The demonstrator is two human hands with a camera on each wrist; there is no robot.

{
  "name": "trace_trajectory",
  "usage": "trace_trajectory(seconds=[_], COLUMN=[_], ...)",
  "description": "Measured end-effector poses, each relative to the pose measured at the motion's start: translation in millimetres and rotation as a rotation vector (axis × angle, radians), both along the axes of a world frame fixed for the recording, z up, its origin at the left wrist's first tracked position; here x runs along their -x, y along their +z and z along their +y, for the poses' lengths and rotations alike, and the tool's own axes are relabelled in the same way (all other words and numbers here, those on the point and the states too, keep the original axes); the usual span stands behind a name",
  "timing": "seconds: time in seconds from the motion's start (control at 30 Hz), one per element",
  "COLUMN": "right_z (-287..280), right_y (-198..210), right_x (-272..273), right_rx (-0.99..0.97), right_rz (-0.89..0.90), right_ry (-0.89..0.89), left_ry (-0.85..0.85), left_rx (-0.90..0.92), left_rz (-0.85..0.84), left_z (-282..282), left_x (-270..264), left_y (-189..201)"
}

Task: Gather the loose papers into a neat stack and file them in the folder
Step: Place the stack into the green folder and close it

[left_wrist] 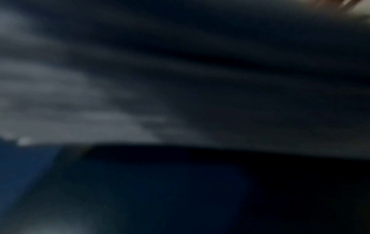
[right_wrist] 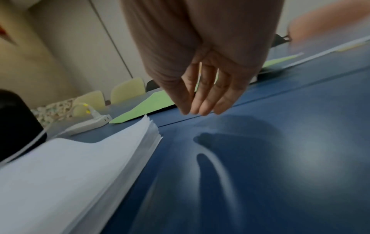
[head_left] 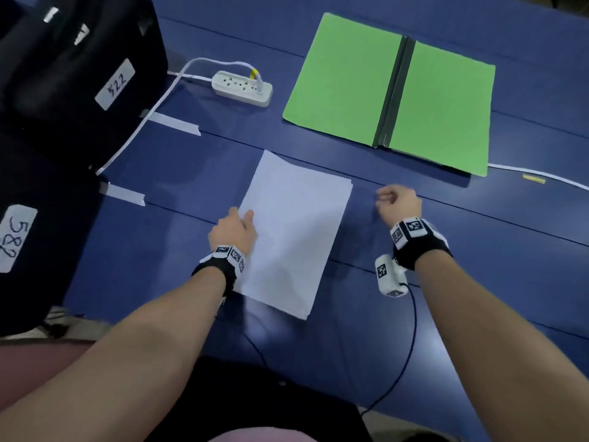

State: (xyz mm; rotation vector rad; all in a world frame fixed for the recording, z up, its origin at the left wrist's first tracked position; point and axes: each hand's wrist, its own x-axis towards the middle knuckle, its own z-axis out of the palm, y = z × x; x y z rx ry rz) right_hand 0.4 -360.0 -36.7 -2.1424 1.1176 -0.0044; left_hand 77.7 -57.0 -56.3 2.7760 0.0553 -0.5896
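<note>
Left hand (head_left: 234, 229) lies at the left edge of the papers (head_left: 291, 231), thumb tip on the top sheet, other fingers hidden from the head view; whether it pinches the edge cannot be told, and the left wrist view is dark and blurred. Right hand (head_left: 398, 204) hangs above the table (head_left: 478, 282), right of the papers and apart from them — fingers loosely bent in the head view, nearly straight and pointing down in the right wrist view, holding nothing. The papers sit near centre as a rough stack; the far right corner shows sheet edges fanned and stepped (right_wrist: 155, 131), so squaring is judged unfinished. The folder (head_left: 392, 90), green, lies open and flat to the far right, well apart from the stack. Handling, as a judgement: many thin sheets, limp and light singly, likely to slide on one another and sag if lifted by one edge. Best hold — both long edges, one hand each, tapped square before carrying. A power strip (head_left: 242, 87) lies far left of the folder.
</note>
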Motion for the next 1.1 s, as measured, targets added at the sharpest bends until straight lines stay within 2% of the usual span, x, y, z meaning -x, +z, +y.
trace_trajectory(seconds=[0.13, 0.23, 0.43, 0.6, 0.83, 1.0, 1.1], right_z=[-31, -47, -67, -74, -55, -17, 4], right_y=[3, -1, -15, -20, -3, 0, -9], right_x=[-44, -74, -112, -119, -87, -31, 7], right_rx=[0.261, 0.437, 0.534, 0.62, 0.621, 0.587, 0.525], right_rz=[0.143, 0.186, 0.24, 0.2, 0.219, 0.219, 0.233], right_ry=[0.198, 0.237, 0.213, 0.215, 0.315, 0.399, 0.437], left_ry=[0.01, 0.026, 0.033, 0.021, 0.098, 0.245, 0.261], left_rx=[-0.049, -0.083, -0.07, -0.025, 0.31, 0.624, 0.729], left_rz=[-0.101, -0.124, -0.134, -0.129, -0.089, -0.112, -0.085], left_z=[-2, -4, -1, 1, 12, 25, 40], left_x=[10, 11, 9, 7, -3, -4, 1], left_y=[-12, -16, -27, -22, -8, 10, 25])
